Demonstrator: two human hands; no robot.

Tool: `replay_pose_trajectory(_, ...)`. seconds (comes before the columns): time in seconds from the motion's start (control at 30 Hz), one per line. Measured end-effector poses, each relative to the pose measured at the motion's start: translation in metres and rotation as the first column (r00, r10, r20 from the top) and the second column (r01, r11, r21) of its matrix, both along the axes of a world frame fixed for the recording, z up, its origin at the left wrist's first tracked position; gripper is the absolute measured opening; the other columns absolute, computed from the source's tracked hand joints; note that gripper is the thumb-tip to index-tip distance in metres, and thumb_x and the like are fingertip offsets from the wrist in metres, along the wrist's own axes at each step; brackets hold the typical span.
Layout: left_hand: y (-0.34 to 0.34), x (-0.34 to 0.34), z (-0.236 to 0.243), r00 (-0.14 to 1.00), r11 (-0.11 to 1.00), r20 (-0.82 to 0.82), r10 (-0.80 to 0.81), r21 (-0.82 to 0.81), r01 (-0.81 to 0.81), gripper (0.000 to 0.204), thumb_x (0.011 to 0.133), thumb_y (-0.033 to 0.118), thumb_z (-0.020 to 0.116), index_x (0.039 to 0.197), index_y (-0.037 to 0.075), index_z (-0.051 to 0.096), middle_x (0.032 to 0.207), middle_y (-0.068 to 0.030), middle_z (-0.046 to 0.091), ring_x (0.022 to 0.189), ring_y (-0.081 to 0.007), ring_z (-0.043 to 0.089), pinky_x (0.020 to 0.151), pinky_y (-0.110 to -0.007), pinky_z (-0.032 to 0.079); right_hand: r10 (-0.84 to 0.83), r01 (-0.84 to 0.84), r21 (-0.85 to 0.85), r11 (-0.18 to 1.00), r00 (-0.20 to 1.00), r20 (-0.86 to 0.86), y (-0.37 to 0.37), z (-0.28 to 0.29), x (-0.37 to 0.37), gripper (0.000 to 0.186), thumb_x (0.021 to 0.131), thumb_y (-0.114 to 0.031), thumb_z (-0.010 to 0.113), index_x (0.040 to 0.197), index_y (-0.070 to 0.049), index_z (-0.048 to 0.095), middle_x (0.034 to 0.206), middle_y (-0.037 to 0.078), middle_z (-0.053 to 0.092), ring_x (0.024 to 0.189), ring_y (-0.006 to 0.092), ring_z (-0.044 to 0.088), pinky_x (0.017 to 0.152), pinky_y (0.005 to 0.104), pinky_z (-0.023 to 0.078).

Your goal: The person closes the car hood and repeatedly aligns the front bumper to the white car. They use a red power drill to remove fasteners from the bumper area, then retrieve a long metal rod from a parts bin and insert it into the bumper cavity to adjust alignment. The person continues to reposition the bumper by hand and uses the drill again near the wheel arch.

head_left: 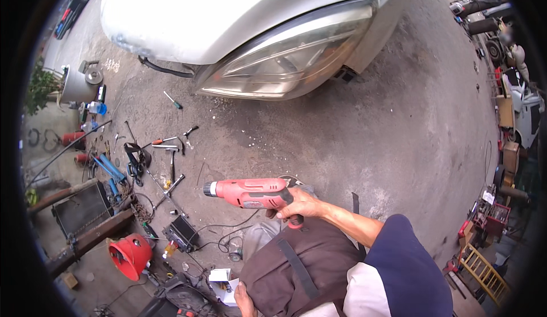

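Note:
A red power drill (248, 194) with a black and silver chuck is in my right hand (302, 203). My fingers wrap round its handle, and its nose points left above the ground. Low in view, my left hand (245, 301) grips the edge of a small open white box (224, 283). Something small and dark shows inside the box, too small to name. Most of the left hand's fingers are hidden. Ahead of me is a silver car's front corner with a cloudy headlight (290, 52).
Left on the ground lie a cross-shaped lug wrench (166, 193), a hammer (172, 160), a screwdriver (172, 100), a dark battery-like box (181, 232) and a red bucket-like container (130, 256). Cables (228, 234) trail near my legs. A yellow ladder (483, 271) lies far right.

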State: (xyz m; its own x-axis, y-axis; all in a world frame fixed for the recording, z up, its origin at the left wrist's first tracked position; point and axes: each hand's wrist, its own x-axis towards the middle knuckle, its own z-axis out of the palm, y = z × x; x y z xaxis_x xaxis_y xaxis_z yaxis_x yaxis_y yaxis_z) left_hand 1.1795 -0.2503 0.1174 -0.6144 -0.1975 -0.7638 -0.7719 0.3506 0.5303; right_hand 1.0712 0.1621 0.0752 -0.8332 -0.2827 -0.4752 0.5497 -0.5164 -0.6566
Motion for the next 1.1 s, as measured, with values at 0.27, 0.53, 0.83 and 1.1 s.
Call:
replay_pose_trajectory(0.27,0.213,-0.051,-0.193,-0.249,-0.265,-0.101,-0.963,0.502,0.823,0.046,0.094,0.046,0.050,0.112,0.006,0.066,0.115,-0.0204,0.064,0.109,-0.0382,0.059,0.093,-0.043,0.045,-0.545,0.541,0.083,0.837,0.838,0.033,0.081,0.047,0.165,0.060,0.069,-0.013,0.077,0.123,0.002,0.054,0.101,0.015,0.066,0.094,0.0239,0.065,0.083,0.0377,0.052)
replay_pose_trajectory(0.53,0.455,-0.186,-0.170,0.703,0.643,-0.543,-0.459,0.343,0.685,0.047,0.098,0.036,0.054,0.127,-0.001,0.055,0.113,-0.0126,0.066,0.107,-0.0187,0.061,0.087,-0.031,0.048,-0.803,0.804,-0.010,0.595,0.595,0.022,0.142,0.009,0.217,0.056,0.068,-0.011,0.075,0.118,0.005,0.054,0.097,0.020,0.065,0.087,0.0302,0.066,0.074,0.0407,0.056)
replay_pose_trajectory(0.83,0.607,-0.245,-0.191,0.670,0.528,-0.721,0.176,0.643,0.554,0.059,0.093,0.047,0.057,0.136,0.009,0.041,0.130,-0.0060,0.052,0.121,-0.0230,0.050,0.098,-0.041,0.042,-0.755,0.770,0.033,0.637,0.632,-0.172,0.212,-0.058,0.219,0.046,0.071,-0.013,0.077,0.110,0.005,0.060,0.096,0.017,0.066,0.085,0.0256,0.067,0.075,0.0367,0.058)
replay_pose_trajectory(1.1,0.636,-0.253,-0.222,0.639,0.353,-0.677,0.366,0.736,0.578,0.030,0.098,0.035,0.053,0.114,0.010,0.050,0.105,-0.0017,0.054,0.100,-0.0146,0.053,0.092,-0.034,0.045,-0.705,0.727,0.030,0.686,0.675,-0.218,0.261,-0.157,0.189,0.049,0.070,-0.018,0.079,0.106,0.009,0.058,0.091,0.019,0.063,0.074,0.0241,0.065,0.065,0.0331,0.056)
